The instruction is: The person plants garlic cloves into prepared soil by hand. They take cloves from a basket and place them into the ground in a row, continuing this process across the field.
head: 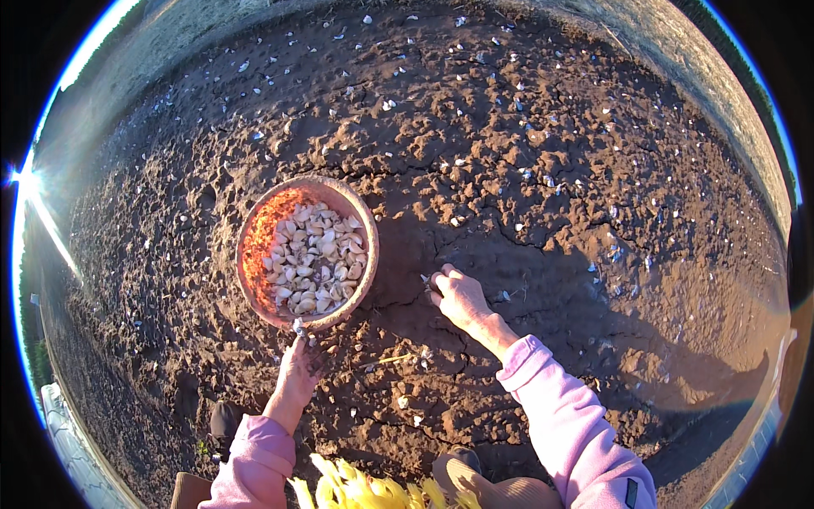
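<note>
A round, reddish basin (371, 254) stands on the soil, left of centre, partly filled with garlic cloves (318, 254). My left hand (299, 369) is just below its near rim, with a pale clove (299, 326) at its fingertips. To the right of the basin, my right hand (461, 298) reaches down to the shaded soil, its fingers bent together. A small pale clove (425, 278) shows right at those fingertips; whether the fingers grip it I cannot tell.
Cracked, lumpy brown soil (445, 133) spreads all around, dotted with many scattered cloves. A dry straw piece (395, 359) lies between my arms. My knees and a yellow fringe (362, 487) are at the bottom edge. Low sun glares at the far left.
</note>
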Demonstrator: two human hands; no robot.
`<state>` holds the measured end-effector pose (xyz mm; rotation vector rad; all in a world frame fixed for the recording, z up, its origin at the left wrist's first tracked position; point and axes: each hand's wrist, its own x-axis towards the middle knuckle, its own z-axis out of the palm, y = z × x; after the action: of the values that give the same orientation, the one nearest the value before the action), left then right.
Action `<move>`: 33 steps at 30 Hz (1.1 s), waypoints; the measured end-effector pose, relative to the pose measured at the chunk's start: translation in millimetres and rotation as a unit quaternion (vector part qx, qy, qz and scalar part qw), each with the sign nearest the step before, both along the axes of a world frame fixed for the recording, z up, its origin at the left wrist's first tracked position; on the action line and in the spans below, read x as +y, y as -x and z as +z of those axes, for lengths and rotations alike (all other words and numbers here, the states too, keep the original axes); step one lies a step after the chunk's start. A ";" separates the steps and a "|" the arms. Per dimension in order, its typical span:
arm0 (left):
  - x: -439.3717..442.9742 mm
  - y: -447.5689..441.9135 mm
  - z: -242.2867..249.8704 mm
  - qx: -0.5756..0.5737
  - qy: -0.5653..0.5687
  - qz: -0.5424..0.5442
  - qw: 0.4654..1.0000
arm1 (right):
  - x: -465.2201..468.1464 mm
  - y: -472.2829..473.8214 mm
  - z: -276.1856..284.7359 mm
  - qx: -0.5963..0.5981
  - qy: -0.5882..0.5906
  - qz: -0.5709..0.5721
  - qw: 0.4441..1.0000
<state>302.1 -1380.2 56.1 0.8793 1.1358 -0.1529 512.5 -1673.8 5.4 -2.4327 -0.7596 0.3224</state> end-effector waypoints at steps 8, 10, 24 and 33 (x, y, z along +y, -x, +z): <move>-30.7 23.2 2.8 -0.013 0.034 -0.028 0.999 | 23.0 16.4 -18.2 -0.112 0.152 0.022 0.982; -37.4 27.3 1.8 0.006 0.019 -0.029 0.999 | 26.5 18.4 -20.9 -0.109 0.183 0.017 0.977; -56.4 37.8 7.5 -0.008 0.046 -0.063 0.997 | -16.4 12.6 -17.4 -0.093 0.009 -0.042 0.995; -56.9 44.8 -5.8 0.076 -0.013 -0.061 0.995 | 14.5 16.0 -21.8 -0.230 0.258 0.096 0.933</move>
<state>257.3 -1437.1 50.3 0.9733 1.2272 -0.3102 496.5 -1659.3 -16.4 -2.9854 -1.2518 0.0119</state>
